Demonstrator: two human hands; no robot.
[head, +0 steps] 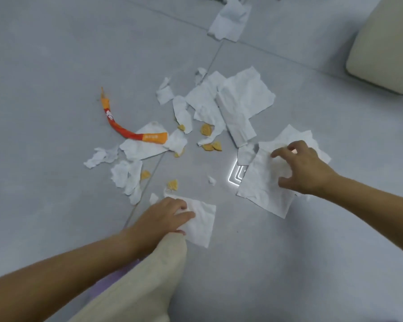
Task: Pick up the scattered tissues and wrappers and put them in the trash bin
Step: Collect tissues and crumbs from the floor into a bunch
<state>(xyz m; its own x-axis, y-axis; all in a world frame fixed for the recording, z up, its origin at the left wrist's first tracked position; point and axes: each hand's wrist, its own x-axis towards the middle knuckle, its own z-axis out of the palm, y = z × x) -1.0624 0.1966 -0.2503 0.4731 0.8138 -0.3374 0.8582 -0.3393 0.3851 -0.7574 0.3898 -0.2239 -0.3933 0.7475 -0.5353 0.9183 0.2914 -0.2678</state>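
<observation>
White tissues lie scattered over a grey tiled floor. My left hand pinches the edge of a flat tissue in the near middle. My right hand has its fingers spread and curled on a large crumpled tissue at the right. A big unfolded tissue pile lies beyond them. An orange and red wrapper curves across the left, its end on a tissue. Several yellow crumbs sit among torn tissue bits. No trash bin is in view.
A cream cushion or sofa corner stands at the top right. Another folded tissue lies at the top middle. My knee in cream fabric fills the bottom middle. A bright light reflection marks the floor.
</observation>
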